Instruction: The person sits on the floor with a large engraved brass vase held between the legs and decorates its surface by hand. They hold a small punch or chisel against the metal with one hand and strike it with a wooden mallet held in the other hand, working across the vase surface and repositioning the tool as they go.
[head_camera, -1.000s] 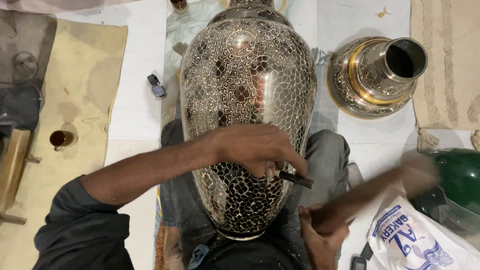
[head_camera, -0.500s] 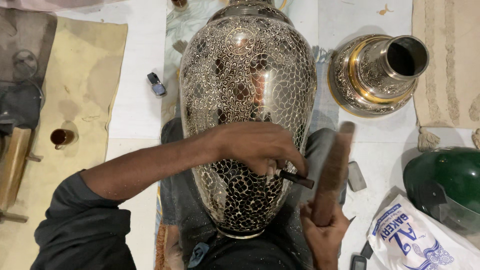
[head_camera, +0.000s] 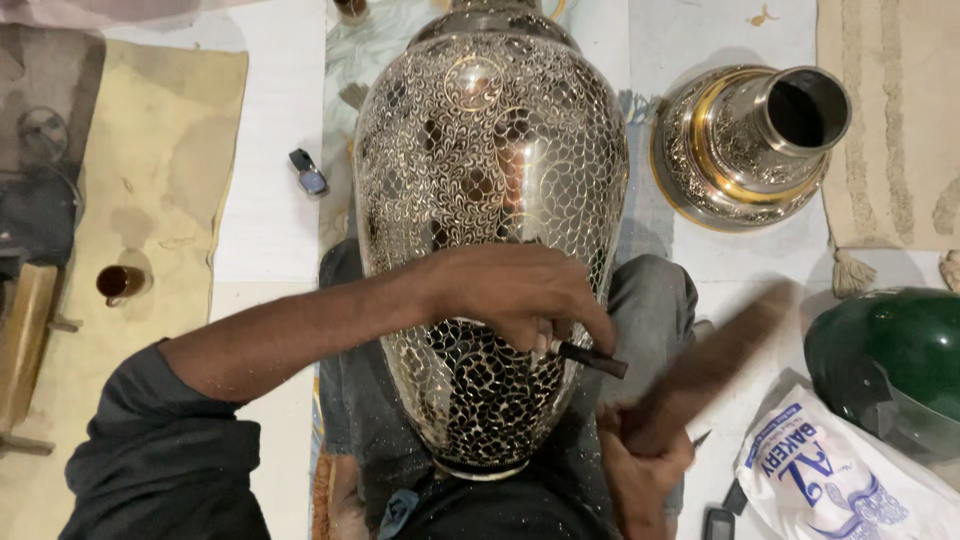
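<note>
A large engraved metal vase (head_camera: 490, 190) with a dark and silver lace pattern lies across my lap, neck pointing away. My left hand (head_camera: 515, 290) rests on its lower body and pinches a small dark chisel (head_camera: 590, 358), whose tip touches the vase's right side. My right hand (head_camera: 640, 470) grips a wooden mallet (head_camera: 705, 365), blurred by motion, raised to the right of the chisel.
A smaller silver and gold vase (head_camera: 750, 145) stands at the upper right. A dark green round object (head_camera: 895, 365) and a white plastic bag (head_camera: 840, 480) lie at the lower right. A tan mat (head_camera: 130, 180) with a small brown cup (head_camera: 118, 283) is at the left.
The mallet swung in toward upright half a second ago and has swung back out to the right now. My left hand and chisel stay in place on the vase.
</note>
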